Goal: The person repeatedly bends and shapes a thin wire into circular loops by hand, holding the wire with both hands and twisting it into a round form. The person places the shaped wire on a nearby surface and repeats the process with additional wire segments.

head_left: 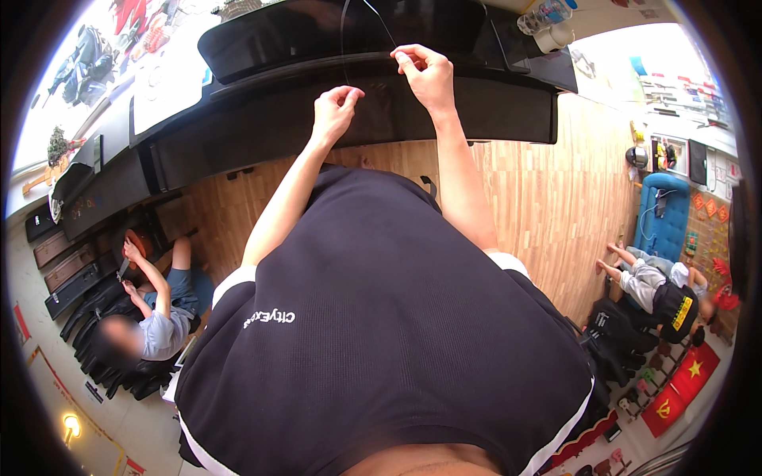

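Observation:
A thin, pale wire or cord [375,14] rises in a loop between my hands and passes out at the top edge. My right hand [429,75] pinches one end of it between thumb and fingertips. Lower and to the left, my left hand [337,111] is closed in a pinch at the other, darker strand. Both hands hover over a long, glossy black piece of furniture [278,113], which looks like an upright piano with its lid down. Against the black surface, the lower part of the strand is hard to follow.
A clear bottle [544,16] and a white rounded object [553,37] stand at the far right. White paper [168,87] lies at left. One seated person [163,305] holds a small brown guitar-like instrument [139,242]; at right, someone sits by a blue sofa [665,214].

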Action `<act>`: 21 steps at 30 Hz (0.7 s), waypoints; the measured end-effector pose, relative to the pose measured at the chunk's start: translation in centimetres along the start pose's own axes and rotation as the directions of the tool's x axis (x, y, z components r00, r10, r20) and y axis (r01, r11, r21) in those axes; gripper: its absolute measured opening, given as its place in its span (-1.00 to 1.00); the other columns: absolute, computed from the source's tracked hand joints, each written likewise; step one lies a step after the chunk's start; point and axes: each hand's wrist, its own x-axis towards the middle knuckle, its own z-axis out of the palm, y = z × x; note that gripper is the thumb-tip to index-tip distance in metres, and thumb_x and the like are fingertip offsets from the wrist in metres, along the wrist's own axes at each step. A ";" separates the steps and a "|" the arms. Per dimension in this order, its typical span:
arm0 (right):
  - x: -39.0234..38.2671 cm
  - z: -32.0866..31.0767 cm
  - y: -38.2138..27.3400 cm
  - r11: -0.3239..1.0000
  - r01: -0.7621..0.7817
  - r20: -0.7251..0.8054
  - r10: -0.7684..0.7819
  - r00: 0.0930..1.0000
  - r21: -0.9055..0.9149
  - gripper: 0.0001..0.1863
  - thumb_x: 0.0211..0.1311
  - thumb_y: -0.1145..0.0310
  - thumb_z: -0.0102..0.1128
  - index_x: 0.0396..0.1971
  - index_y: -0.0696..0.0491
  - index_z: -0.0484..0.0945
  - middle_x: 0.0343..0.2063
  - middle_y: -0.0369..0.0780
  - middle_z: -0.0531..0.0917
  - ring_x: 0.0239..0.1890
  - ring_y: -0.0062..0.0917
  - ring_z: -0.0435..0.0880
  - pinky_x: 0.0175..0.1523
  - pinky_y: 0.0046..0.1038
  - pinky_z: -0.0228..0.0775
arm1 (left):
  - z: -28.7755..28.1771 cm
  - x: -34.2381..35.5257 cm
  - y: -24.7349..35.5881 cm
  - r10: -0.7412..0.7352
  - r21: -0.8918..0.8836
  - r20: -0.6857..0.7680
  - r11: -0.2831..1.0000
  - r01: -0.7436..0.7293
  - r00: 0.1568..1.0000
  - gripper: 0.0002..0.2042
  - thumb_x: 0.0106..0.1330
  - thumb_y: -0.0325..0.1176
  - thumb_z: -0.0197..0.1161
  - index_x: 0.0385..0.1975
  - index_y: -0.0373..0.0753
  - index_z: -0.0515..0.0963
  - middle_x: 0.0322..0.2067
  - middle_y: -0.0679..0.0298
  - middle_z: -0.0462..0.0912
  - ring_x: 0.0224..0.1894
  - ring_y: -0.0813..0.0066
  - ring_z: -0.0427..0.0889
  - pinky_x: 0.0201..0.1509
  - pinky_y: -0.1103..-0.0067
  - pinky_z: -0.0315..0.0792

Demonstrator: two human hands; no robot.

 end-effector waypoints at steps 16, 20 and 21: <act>0.2 -0.3 -1.4 0.988 -0.090 0.068 0.082 0.994 0.126 -0.89 0.20 0.43 0.21 -0.37 0.09 0.70 -0.64 -0.33 0.64 -0.57 -0.75 0.60 -0.41 -0.66 0.44 | -1.4 1.9 -0.2 -0.022 -0.034 0.084 0.999 0.025 0.996 -0.77 0.41 -0.29 0.10 -0.28 -0.30 0.64 -0.56 0.37 0.59 -0.53 0.74 0.50 -0.42 0.71 0.42; -0.4 0.6 -1.7 0.954 -0.199 0.166 0.164 0.972 0.225 -0.88 0.23 0.42 0.19 -0.37 0.10 0.69 -0.65 -0.35 0.62 -0.59 -0.76 0.57 -0.48 -0.67 0.41 | -1.5 1.9 -0.4 -0.004 -0.070 0.080 0.998 0.010 0.997 -0.78 0.39 -0.32 0.13 -0.11 -0.27 0.62 -0.50 0.35 0.64 -0.53 0.73 0.51 -0.39 0.71 0.45; -0.7 0.9 -1.8 0.938 -0.239 0.195 0.193 0.962 0.250 -0.88 0.23 0.43 0.18 -0.37 0.11 0.68 -0.64 -0.34 0.62 -0.60 -0.75 0.56 -0.51 -0.67 0.40 | -1.7 2.0 -0.4 -0.030 -0.047 0.122 0.998 0.036 0.992 -0.74 0.37 -0.34 0.14 0.00 -0.24 0.57 -0.46 0.35 0.65 -0.51 0.72 0.52 -0.38 0.71 0.47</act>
